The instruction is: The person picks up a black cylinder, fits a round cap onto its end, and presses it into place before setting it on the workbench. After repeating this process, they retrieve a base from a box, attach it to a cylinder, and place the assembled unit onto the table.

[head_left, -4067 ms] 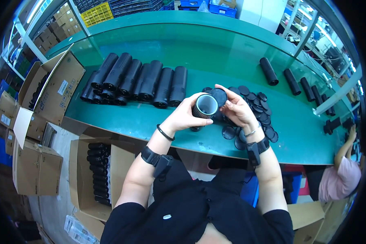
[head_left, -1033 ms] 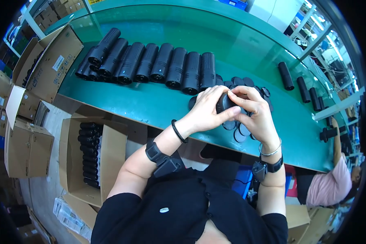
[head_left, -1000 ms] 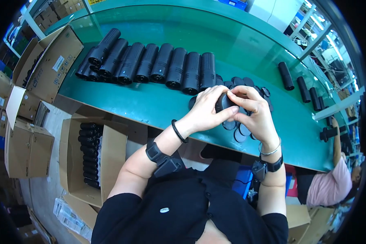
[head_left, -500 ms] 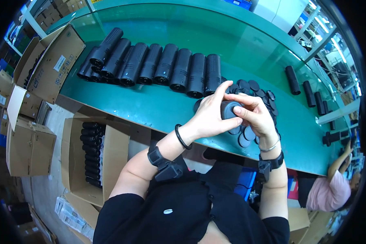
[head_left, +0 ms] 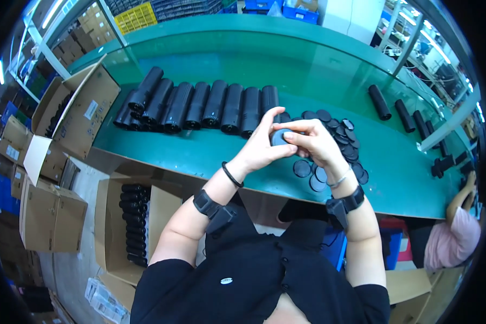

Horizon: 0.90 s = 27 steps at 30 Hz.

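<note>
In front of me, above the table's near edge, both hands are closed around a black cylinder with a round cap [head_left: 278, 137] on its end facing me. My left hand [head_left: 256, 148] wraps its left side, with thumb along the lower rim and index finger raised. My right hand [head_left: 319, 146] sets its thumb on the cap's face while its fingers curl over the far side. Most of the cylinder is hidden by my hands. A loose pile of black round caps [head_left: 346, 141] lies just right of my right hand. Several black ribbed cylinders [head_left: 216, 103] lie side by side to the left.
The green table [head_left: 162, 156] spans the view. An open carton [head_left: 89, 110] stands at its left end; another carton [head_left: 164, 221] below holds more black cylinders. Other black cylinders [head_left: 379, 102] lie far right. A co-worker in a pink top [head_left: 453, 237] is at the right edge.
The whole view has shifted. My hands have moved slightly left relative to the table, still around the capped cylinder. My right thumb stays on the cap.
</note>
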### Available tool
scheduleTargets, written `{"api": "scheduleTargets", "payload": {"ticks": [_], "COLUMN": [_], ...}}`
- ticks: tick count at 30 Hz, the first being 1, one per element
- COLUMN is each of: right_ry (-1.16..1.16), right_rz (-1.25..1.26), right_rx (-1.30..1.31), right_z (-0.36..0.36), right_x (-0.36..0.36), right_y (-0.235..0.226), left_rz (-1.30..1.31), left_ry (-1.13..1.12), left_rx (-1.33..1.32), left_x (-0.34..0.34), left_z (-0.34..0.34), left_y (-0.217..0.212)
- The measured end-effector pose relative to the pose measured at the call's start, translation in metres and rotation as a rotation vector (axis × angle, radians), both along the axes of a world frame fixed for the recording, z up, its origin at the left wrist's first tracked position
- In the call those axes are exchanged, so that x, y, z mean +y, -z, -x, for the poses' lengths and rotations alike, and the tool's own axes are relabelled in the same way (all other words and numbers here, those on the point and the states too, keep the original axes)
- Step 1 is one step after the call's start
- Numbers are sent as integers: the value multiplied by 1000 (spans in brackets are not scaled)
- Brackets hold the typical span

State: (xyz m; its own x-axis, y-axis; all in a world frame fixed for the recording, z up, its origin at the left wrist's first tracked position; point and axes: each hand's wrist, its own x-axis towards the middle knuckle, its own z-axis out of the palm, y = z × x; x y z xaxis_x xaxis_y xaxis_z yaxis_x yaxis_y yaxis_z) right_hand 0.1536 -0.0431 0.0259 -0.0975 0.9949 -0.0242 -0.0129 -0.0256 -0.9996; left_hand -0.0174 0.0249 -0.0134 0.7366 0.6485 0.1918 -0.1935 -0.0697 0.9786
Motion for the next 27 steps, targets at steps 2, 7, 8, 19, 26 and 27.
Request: {"api": "scheduleTargets", "payload": {"ticks": [2,7,8,19,26,27], "right_ry": [-28,-18,-35,280,719,725], "right_rz": [60,64,74,-211,134,130], "right_rx": [143,205,235,-361,-258,-260], "right_z": [-8,-1,1,-56,-230,-238], "right_x": [2,0,0,-18,25,28], "right_y": [3,18,20,26,60,57], "left_rz": [-52,-166,46,413,-922,-926], "left_ry": [-60,-130,-94,-96,-575,-573], "left_rx": [52,20,-73,-253,997,991], "left_x": [-2,-15,-16,73,162,165], "left_z": [-3,6,8,-39,-109,-111], "left_y": [-3,-1,-4,-19,32,31]}}
